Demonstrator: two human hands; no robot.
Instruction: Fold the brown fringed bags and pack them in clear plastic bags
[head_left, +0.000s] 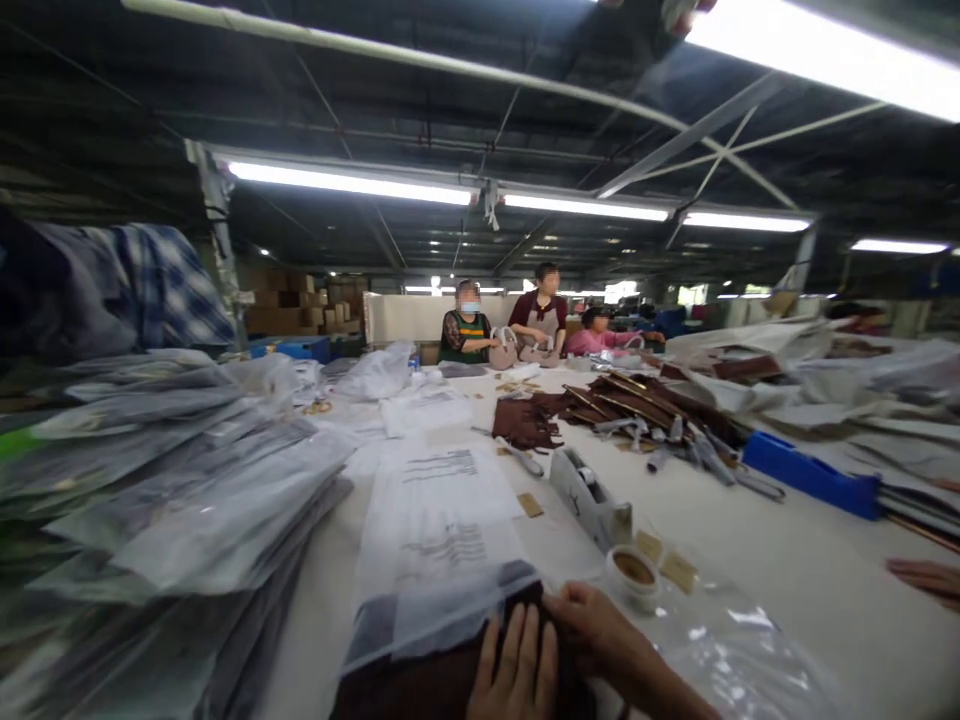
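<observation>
A dark brown leather-like piece (427,680) lies at the near edge of the table, its far part inside a translucent plastic bag (450,600) with printed lettering. My left hand (517,665) rests flat on the brown piece, fingers stretched out. Beside it, my right hand (604,635) is closed in a pinch at the bag's right edge, by the corner of the brown piece. Its fingertips are partly hidden, so the exact grip is hard to see. More printed bags (442,480) lie flat just beyond.
Filled plastic bags (217,490) are piled at left. Right of centre stand a grey tape dispenser (589,495) and a tape roll (634,575). Brown pieces (630,405) and a blue dispenser (810,475) lie farther off. Another person's hand (926,580) shows at right; co-workers (544,325) are across the table.
</observation>
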